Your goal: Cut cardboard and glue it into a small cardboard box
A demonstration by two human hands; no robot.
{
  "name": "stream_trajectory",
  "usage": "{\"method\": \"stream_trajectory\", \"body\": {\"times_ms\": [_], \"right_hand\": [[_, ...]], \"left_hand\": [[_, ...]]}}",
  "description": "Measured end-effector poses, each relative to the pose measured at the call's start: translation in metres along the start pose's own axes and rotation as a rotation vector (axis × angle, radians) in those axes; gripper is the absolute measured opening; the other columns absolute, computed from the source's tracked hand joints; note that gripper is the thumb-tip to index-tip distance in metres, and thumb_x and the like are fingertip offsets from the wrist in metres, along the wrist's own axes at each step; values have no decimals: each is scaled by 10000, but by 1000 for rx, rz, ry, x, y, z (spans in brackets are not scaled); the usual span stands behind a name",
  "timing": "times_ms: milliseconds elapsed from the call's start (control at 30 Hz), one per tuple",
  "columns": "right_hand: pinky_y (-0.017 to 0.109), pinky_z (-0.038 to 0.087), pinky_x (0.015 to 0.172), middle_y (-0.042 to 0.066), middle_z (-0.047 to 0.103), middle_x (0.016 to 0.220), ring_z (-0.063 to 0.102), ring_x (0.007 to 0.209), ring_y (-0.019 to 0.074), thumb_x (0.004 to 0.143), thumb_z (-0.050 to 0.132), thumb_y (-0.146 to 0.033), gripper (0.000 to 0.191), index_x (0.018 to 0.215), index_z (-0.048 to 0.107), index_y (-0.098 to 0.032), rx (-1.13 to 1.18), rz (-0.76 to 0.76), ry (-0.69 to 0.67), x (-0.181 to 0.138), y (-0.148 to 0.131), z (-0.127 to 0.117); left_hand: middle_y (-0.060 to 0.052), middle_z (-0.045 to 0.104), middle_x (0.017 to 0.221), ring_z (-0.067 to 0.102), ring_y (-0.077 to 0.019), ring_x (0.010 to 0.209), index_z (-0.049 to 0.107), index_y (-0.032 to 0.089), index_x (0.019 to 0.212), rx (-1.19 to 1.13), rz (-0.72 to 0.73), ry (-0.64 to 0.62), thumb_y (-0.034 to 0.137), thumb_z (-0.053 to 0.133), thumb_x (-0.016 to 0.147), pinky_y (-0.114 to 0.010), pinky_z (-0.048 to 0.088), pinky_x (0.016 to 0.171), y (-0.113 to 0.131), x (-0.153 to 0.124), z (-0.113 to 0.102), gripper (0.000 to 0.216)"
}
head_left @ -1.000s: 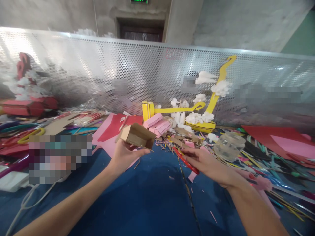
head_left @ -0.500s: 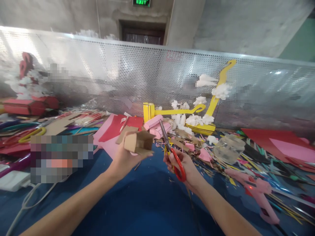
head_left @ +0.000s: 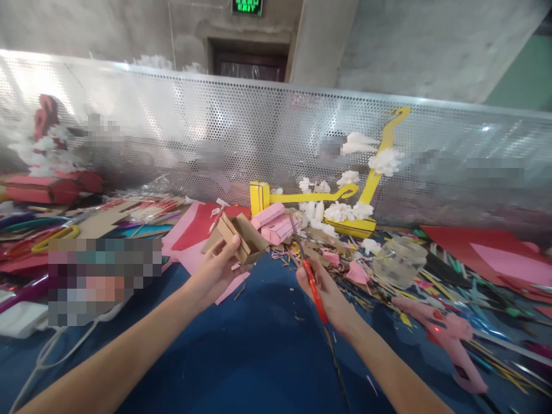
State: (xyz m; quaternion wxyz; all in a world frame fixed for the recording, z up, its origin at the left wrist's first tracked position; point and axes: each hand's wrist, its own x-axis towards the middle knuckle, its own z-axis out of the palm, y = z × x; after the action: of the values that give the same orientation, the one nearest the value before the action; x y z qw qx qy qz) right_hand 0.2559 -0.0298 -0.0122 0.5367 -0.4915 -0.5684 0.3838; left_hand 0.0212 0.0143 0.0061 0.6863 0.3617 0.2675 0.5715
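Note:
My left hand [head_left: 214,271] is closed around a small brown cardboard box [head_left: 240,237], held up over the blue table cover [head_left: 241,351] with its open side turned toward me. My right hand [head_left: 328,294] grips red-handled scissors [head_left: 311,275]; their blades point up and away, just right of the box. The two hands are a short gap apart. A strip of pink paper [head_left: 232,287] lies under the left hand.
Pink folded blocks [head_left: 273,221] and a yellow paper model with white tufts [head_left: 353,192] stand behind the hands before a perforated metal screen [head_left: 215,132]. A clear tape roll [head_left: 399,261] and pink glue gun [head_left: 448,336] lie at right. Paper scraps, red sheets [head_left: 483,244] and cables surround them.
My right hand picked up the scissors from the table and brought them leftward toward the box. My left hand turned the cardboard box and lowered it slightly.

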Motion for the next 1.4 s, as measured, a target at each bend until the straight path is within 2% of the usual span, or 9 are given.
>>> {"method": "stream_trajectory", "body": {"times_ms": [67,200,333,567,667,867,1100,1267,1400], "right_hand": [[304,465,670,-33,503,772,470,691,159,682,844,-639,542,922,575,-234,-106,2,-58,-1,-2,0],[301,439,683,-13,529,837,494,733,168,830,730,-588,438,974,538,-221,-272,4,-222,-6,-5,2],[283,392,631,-37,499,776,450,672,144,834,745,-514,375,917,530,-218,-336,35,-281,-11,-9,6],[273,405,606,-27,533,756,467,665,145,813,744,-478,339,866,537,-214,-266,57,-232,-13,-14,15],[277,427,642,-21,554,772,500,690,149,800,766,-442,328,877,547,-209,-216,53,-222,-13,-12,17],[275,435,643,-19,558,774,504,688,147,802,771,-437,318,886,563,-211,-190,56,-218,-14,-11,17],[269,437,628,-27,555,762,501,671,144,798,783,-424,315,886,564,-216,-193,42,-206,-13,-6,16],[278,450,636,-32,531,739,494,669,147,757,808,-450,350,831,552,-223,-135,39,-199,-13,-6,17],[282,458,581,-41,516,699,497,620,144,700,844,-476,398,778,543,-228,-110,83,-192,-13,-5,17]], "left_hand": [[-72,766,976,728,-212,874,717,187,968,-2,9,-1,410,868,772,-341,602,762,1,1,-1,333],[-95,780,1047,743,-231,952,708,170,1089,5,75,-14,345,841,813,-398,590,913,3,1,0,353],[-73,783,1084,749,-222,944,698,213,1167,-16,96,-30,305,841,813,-389,597,898,3,1,0,394],[-62,768,1185,735,-229,1046,678,256,1252,21,102,-147,318,902,742,-368,583,936,3,-2,2,561],[-60,772,1170,735,-219,1036,697,250,1221,32,116,-171,327,896,750,-337,583,908,2,-2,2,517],[-52,776,1146,737,-221,1022,738,256,1124,42,135,-178,326,870,782,-325,584,877,-1,0,-4,374],[-62,770,1161,730,-247,1054,708,269,1195,69,157,-181,336,877,766,-350,583,868,-1,0,-3,466],[-61,771,1156,733,-235,1035,725,255,1142,69,147,-193,336,888,753,-344,589,866,0,-1,-1,429],[-70,768,1180,733,-237,1043,723,248,1170,76,147,-181,350,878,766,-351,586,885,1,-1,0,445]]}}
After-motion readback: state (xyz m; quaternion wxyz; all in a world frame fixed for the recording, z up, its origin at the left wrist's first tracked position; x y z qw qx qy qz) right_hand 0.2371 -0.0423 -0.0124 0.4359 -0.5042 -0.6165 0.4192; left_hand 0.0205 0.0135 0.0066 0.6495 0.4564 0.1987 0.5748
